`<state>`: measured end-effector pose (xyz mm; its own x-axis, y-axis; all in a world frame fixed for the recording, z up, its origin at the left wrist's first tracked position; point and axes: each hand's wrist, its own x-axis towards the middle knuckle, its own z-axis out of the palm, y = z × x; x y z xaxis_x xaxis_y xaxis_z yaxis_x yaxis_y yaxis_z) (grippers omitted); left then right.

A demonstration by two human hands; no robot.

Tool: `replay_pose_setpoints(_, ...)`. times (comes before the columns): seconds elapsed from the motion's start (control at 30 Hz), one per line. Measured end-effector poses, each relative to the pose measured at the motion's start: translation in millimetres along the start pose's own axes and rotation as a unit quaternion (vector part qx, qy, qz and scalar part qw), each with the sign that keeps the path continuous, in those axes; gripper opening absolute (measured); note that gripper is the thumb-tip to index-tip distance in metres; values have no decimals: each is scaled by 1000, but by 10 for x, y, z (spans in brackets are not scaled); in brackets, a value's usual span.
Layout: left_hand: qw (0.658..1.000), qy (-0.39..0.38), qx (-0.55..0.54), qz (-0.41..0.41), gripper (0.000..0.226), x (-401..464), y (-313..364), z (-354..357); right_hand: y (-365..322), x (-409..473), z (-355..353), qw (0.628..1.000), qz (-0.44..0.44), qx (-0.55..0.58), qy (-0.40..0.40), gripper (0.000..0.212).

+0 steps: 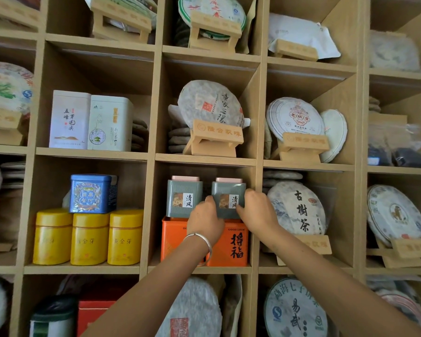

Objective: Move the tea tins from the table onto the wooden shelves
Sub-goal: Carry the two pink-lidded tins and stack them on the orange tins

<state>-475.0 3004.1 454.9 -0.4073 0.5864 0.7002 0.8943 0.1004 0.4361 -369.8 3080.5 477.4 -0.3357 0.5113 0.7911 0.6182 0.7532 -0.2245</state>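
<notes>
Two grey-green tea tins with pink lids stand side by side on top of orange tins in the middle cubby of the wooden shelves. The left grey tin stands free. Both my hands hold the right grey tin: my left hand, with a silver bangle on the wrist, grips its lower left side, and my right hand grips its right side and front corner. The table is out of view.
The cubby to the left holds three yellow canisters with a blue tin on top. Above it stand two white tins. Other cubbies hold wrapped round tea cakes on wooden stands.
</notes>
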Motion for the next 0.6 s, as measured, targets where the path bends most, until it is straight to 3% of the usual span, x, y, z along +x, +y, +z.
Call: replay_pose_setpoints(0.6, 1000, 12, 22, 8, 27, -6, -23, -72, -15, 15, -15, 999, -7, -49, 22, 26)
